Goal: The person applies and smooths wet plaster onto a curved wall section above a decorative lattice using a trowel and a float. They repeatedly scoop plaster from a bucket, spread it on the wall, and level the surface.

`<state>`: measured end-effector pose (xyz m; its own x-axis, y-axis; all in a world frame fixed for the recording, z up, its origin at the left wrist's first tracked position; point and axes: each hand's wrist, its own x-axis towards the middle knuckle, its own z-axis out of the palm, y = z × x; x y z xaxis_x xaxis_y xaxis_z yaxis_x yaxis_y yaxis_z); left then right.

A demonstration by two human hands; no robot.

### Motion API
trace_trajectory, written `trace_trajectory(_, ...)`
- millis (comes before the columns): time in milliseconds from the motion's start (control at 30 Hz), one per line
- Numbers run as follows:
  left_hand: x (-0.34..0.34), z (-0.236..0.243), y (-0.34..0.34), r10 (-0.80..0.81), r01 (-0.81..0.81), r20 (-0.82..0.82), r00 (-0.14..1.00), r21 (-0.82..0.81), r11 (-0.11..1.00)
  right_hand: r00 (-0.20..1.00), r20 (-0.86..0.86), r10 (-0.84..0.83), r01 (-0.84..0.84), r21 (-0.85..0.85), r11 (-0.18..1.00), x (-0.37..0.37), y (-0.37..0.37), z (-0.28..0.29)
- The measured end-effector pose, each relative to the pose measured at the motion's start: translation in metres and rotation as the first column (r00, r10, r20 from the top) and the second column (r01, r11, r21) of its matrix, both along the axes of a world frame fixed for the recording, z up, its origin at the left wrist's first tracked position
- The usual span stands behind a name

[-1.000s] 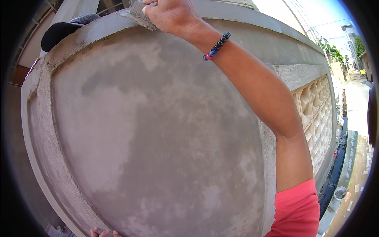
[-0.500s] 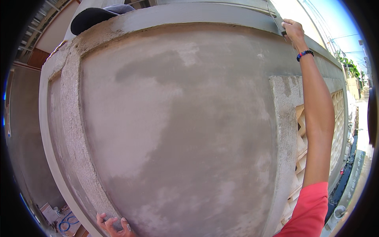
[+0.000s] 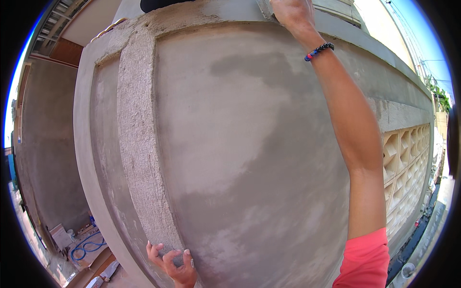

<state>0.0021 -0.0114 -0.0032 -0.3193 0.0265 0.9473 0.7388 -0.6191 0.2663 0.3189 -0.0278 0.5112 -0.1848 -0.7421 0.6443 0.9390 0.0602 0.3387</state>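
At the top of the grey plastered wall (image 3: pixel 221 153), my right hand (image 3: pixel 294 14) is closed round a trowel, its handle hidden by my fingers. The trowel's grey metal blade (image 3: pixel 265 8) lies against the top ledge (image 3: pixel 235 12). Low on the left, my left hand (image 3: pixel 180 273) has its fingers curled up round a dark grey lump (image 3: pixel 178 259), which looks like wet mortar. That hand is in front of the lower part of a rough raised vertical band (image 3: pixel 141 110).
A dark cap (image 3: pixel 161 4) sits on the ledge. Cream lattice blocks (image 3: pixel 406 153) fill the wall's right side. At lower left lie a blue hose (image 3: pixel 86 247) and clutter on the floor. A white bucket (image 3: pixel 407 270) stands by a ditch at lower right.
My right hand has moved left along the top ledge with the trowel. The view has shifted left, so the wall sits further right. My left hand keeps its curled grip by the rough band.
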Motion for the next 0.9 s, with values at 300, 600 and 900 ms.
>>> trace_trajectory(300,-0.017,-0.005,0.005,-0.07,0.071,-0.121,0.99,0.005,0.997,0.764,-0.14,0.63,-0.613,-0.463,0.64,-0.081,-0.051,-0.029)
trace_trajectory(600,-0.025,-0.003,-0.001,-0.129,0.129,-0.196,0.972,-0.012,0.992,0.322,-0.262,0.91,-0.895,-0.397,0.202,0.018,-0.129,-0.108)
trace_trajectory(900,-0.026,-0.006,0.001,-0.15,0.141,-0.193,0.97,-0.056,0.988,0.117,-0.487,0.866,-0.941,-0.333,-0.06,0.004,-0.134,-0.228)
